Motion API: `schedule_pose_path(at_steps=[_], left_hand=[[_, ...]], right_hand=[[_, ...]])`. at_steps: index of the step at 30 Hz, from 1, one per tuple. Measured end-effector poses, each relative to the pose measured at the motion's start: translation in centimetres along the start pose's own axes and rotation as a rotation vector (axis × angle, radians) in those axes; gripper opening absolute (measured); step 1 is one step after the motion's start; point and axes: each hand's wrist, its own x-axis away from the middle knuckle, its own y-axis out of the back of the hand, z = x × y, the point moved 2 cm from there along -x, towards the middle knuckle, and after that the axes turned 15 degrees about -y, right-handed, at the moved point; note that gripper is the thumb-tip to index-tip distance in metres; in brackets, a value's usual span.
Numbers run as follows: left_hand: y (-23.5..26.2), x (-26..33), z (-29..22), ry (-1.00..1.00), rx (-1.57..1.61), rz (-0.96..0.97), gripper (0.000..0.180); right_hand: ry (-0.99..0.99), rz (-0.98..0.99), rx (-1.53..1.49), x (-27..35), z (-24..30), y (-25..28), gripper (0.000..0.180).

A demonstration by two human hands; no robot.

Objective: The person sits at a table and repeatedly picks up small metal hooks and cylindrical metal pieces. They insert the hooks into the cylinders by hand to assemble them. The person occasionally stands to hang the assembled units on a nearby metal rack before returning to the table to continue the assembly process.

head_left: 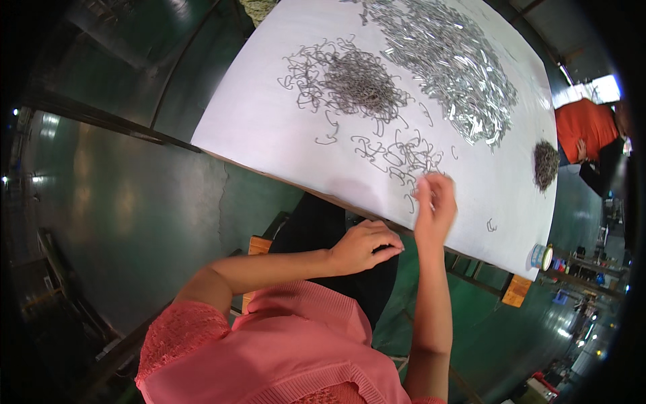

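Loose bent wire hooks [410,153] lie in a small spread near the front of the white table [269,135]. My right hand [436,205] is at the near edge of this spread, its fingers bent and blurred by motion; whether a hook is between them does not show. Lower down, by the table's front edge and above my lap, my left hand [367,248] has its fingers curled together, the thumb against them. Anything inside it is hidden. Behind the spread sits a denser heap of the same wire hooks [363,84].
A big pile of shiny flat metal pieces [457,67] covers the table's far right. Near the right edge are a dark wire heap [546,165], a few stray hooks [492,225] and a small round tub [540,257] at the corner. A person in orange [585,131] is beyond.
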Motion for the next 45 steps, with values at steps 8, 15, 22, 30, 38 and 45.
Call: schedule_pose_path(at_steps=[8, 15, 22, 30, 38, 45], left_hand=[[-0.4, 1.7, 0.4, 0.010, 0.032, 0.053, 0.011], [0.4, 1.5, 0.7, 0.001, 0.034, 0.015, 0.015], [0.6, 1.7, 1.3, 0.022, 0.052, 0.011, 0.011], [0.2, 1.6, 1.2, -0.006, 0.074, 0.009, 0.010], [0.2, 1.6, 1.1, -0.029, 0.104, 0.019, 0.010], [-0.1, 1.9, 0.9, -0.031, 0.100, 0.011, 0.010]], right_hand=[[0.271, 0.337, 0.412, -10.6, 4.0, -16.2, 0.007], [0.232, 0.446, 0.741, -11.6, 4.6, -19.8, 0.012], [0.362, 0.364, 0.666, -12.5, 5.4, -19.4, 0.023], [0.598, 0.491, 0.867, -10.1, 3.8, -18.3, 0.047], [0.417, 0.490, 0.696, -12.2, 4.7, -13.8, 0.025], [0.367, 0.517, 0.662, -14.0, 6.1, -19.4, 0.011]])
